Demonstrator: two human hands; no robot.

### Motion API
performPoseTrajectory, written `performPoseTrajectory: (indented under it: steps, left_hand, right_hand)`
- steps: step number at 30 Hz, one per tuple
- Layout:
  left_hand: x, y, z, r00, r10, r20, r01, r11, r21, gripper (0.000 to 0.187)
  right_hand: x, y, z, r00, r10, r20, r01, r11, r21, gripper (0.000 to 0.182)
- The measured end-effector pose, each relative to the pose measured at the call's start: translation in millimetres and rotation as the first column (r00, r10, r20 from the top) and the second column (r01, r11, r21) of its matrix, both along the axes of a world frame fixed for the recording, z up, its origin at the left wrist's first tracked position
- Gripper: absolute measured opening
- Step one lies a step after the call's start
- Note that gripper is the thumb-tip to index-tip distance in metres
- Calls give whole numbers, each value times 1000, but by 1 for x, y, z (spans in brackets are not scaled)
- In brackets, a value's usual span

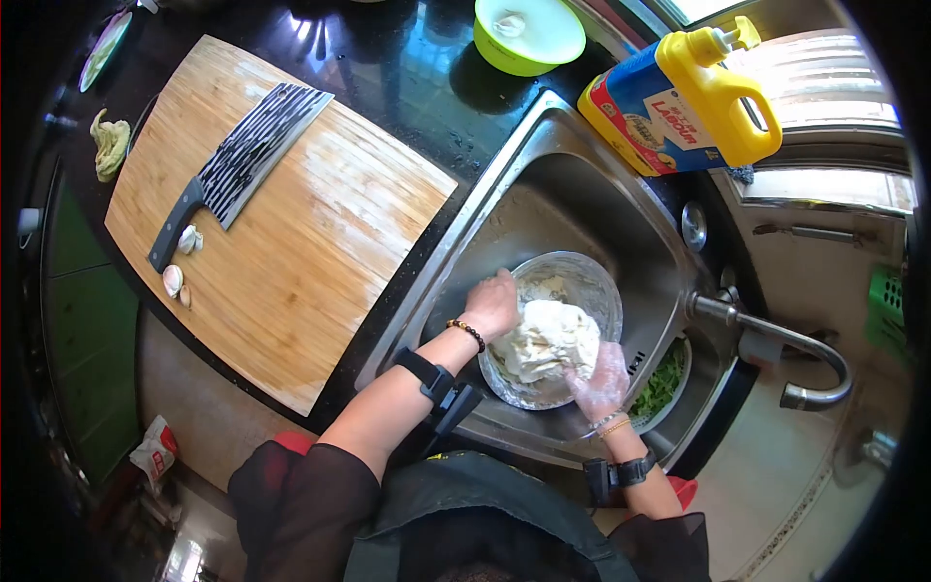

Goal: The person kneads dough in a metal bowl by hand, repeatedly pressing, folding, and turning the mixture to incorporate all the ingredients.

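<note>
Apron (485, 493) nearest, left hand (493, 304) seemingly clamps the bowl (605, 293), right hand (599, 384) the dough (551, 341)

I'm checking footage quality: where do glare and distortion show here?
All in the head view: window overexposed at upper right; bright reflections on the black countertop; wooden cutting board looks bowed, fisheye-style; corners dark; dough fairly sharp.

I count two bare hands (493, 306), one white dough lump (551, 339), one round metal bowl (603, 286) mid-frame; one striped, black-handled cleaver (254, 150), one wooden board (320, 262) upper left; one yellow plastic jug (669, 107).
</note>
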State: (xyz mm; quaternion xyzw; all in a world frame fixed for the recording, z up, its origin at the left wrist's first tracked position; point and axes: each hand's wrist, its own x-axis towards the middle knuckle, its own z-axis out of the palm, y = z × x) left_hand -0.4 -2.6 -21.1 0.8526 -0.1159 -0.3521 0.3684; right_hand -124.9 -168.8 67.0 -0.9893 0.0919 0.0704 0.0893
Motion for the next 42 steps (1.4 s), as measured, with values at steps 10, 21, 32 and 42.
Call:
performPoseTrajectory:
  steps: [10,21,32,42]
  left_hand:
    - [-1,-2,-3,1000,11,4,-11,998,58,24]
    - [-1,-4,-8,996,80,-39,-80,997,3,28]
    - [0,-3,-2,1000,10,-12,-10,999,40,28]
    - [3,-3,6,999,-41,-35,44,996,74,27]
  right_hand:
    - [14,44,4,864,165,-476,-270,949,-161,52]
    - [10,58,-28,692,255,-675,-458,878,-137,22]
    - [14,27,-76,533,156,-831,-497,853,-159,23]
    - [43,2,-122,596,-38,-802,-337,895,-292,22]
